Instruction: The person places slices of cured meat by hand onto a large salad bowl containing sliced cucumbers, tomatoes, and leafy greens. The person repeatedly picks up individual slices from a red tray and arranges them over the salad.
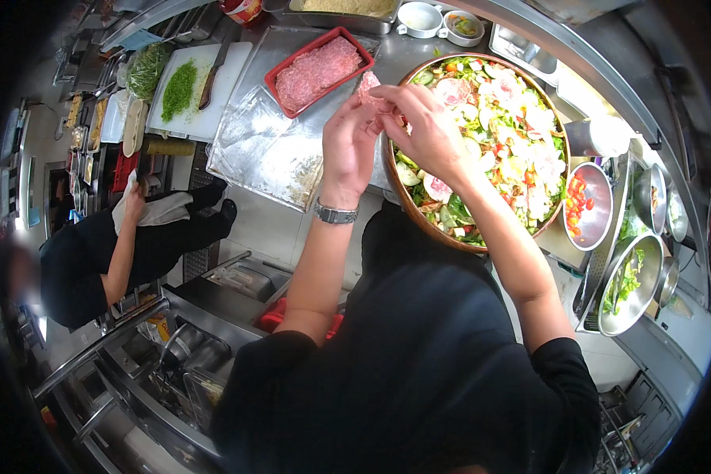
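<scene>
Both my hands meet over the near left rim of a large wooden bowl (397,180), which is full of mixed salad (494,150) with cucumber, tomato and pink meat slices. My left hand (344,146), a watch at its wrist, pinches a thin pink slice of cold meat (368,85). Fingers of my right hand (433,130) close on the same slice from the right. Left of the bowl, a red tray (274,94) holds a heap of similar pale pink sliced meat (317,73).
The red tray stands on a metal sheet (245,150). Farther left, a white cutting board (205,59) bears chopped greens and a knife (208,87). Metal bowls with tomatoes (581,207) and leaves (624,284) sit at right. A co-worker (79,268) holds a cloth at left.
</scene>
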Action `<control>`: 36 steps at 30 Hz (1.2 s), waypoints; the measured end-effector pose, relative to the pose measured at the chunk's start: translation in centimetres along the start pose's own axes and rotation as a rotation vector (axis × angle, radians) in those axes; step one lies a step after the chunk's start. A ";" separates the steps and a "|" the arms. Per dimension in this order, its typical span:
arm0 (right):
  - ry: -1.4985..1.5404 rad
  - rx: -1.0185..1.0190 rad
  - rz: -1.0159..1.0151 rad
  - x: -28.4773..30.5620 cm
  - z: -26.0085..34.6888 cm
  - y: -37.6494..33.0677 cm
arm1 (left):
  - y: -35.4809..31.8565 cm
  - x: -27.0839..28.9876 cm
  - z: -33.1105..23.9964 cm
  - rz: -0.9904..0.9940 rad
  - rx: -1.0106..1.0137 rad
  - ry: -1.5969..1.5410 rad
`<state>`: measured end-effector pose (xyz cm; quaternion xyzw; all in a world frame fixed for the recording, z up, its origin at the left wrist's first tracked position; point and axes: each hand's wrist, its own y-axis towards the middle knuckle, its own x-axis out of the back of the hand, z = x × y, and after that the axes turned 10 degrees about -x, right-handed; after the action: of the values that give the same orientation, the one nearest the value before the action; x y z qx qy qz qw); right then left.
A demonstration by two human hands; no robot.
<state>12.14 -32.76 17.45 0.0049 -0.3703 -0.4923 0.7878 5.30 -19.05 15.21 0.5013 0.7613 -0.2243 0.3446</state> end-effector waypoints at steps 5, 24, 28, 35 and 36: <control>0.064 -0.026 -0.005 2.7 -0.2 -2.1 | -1.8 -2.4 1.7 0.053 -0.105 0.132; 0.213 -0.111 0.023 13.1 -1.1 -5.7 | -3.4 -8.9 4.3 0.400 -0.186 0.476; 0.202 -0.107 -0.046 14.4 -1.0 -6.8 | -4.3 -10.3 5.0 0.385 -0.167 0.369; 0.179 -0.146 -0.063 16.4 -0.5 -7.7 | -4.6 -11.7 4.8 0.429 -0.127 0.457; 0.142 -0.112 -0.076 16.6 -0.5 -7.7 | -4.6 -11.8 4.9 0.438 -0.152 0.467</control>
<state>10.51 -49.81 23.83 0.0097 -0.2847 -0.5401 0.7919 5.63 -31.45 20.82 0.6639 0.7085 0.0335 0.2370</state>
